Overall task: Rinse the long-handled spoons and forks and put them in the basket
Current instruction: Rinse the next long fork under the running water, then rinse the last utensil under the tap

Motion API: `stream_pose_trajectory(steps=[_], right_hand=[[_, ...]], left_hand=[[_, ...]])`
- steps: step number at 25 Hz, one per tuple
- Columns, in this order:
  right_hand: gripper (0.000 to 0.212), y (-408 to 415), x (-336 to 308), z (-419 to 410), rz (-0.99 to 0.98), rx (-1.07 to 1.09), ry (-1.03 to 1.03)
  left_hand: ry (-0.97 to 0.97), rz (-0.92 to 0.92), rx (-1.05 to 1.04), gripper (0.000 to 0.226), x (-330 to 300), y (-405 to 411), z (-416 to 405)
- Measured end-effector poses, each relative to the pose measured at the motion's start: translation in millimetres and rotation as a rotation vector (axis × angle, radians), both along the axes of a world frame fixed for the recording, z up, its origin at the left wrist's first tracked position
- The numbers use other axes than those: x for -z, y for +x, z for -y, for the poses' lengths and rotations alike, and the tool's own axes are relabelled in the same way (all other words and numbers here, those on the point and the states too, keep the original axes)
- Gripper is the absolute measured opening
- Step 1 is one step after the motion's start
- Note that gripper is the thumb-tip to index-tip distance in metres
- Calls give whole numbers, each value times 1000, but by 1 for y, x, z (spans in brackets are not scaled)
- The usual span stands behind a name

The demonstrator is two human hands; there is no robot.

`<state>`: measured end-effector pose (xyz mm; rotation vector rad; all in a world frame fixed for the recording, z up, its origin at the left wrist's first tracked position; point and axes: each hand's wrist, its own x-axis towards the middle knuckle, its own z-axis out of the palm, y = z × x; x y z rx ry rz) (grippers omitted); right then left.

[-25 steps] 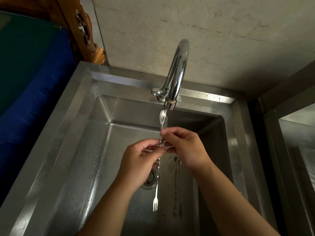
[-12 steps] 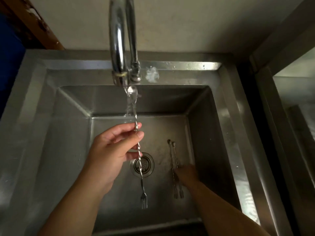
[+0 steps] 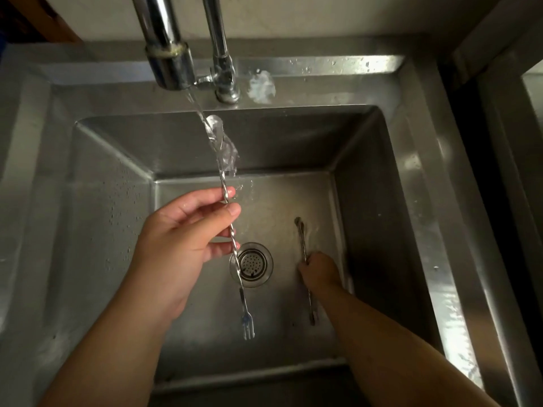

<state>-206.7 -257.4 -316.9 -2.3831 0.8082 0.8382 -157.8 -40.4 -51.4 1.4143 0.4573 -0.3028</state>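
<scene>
My left hand (image 3: 182, 239) pinches the twisted shaft of a long steel utensil (image 3: 235, 251) with a spoon bowl at the top and a small fork at the bottom. Its spoon end sits in the water stream under the faucet spout (image 3: 167, 60); the fork end hangs over the sink floor. Down on the sink bottom, right of the drain, my right hand (image 3: 318, 270) closes around long-handled utensils (image 3: 301, 239) lying there. How many it holds I cannot tell. No basket is in view.
The steel sink (image 3: 420, 201) has a round drain strainer (image 3: 252, 264) in the middle of its floor. Water runs from the faucet. A second steel basin edge (image 3: 526, 118) shows at the far right, past a dark gap.
My right hand let go of the utensil under the tap, dropped to the sink floor and closed on the utensils lying there. The view shifted closer and more over the sink.
</scene>
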Motion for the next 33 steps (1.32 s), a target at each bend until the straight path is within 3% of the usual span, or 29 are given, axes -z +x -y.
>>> stream_pose_trajectory(steps=[7,11,16,21,27,33], right_hand=[[24,11,-20,-1,-5,20,72],[18,25,-84,-4,123,80,211],[5,35,-192,-22,351,109,584],[8,36,-270,-45,379,26,878],[7,35,-301,-68,352,14,885],[17,33,-310,-76,393,-148,653]], left_hand=[[9,-19,4,20,10,-5,3],[29,-41,4,22,14,-7,5],[-10,-73,-29,23,10,-10,9],[-37,-103,-51,22,-1,-17,11],[-182,-120,-102,18,-14,-30,9],[-218,-130,-142,16,-21,-36,5]])
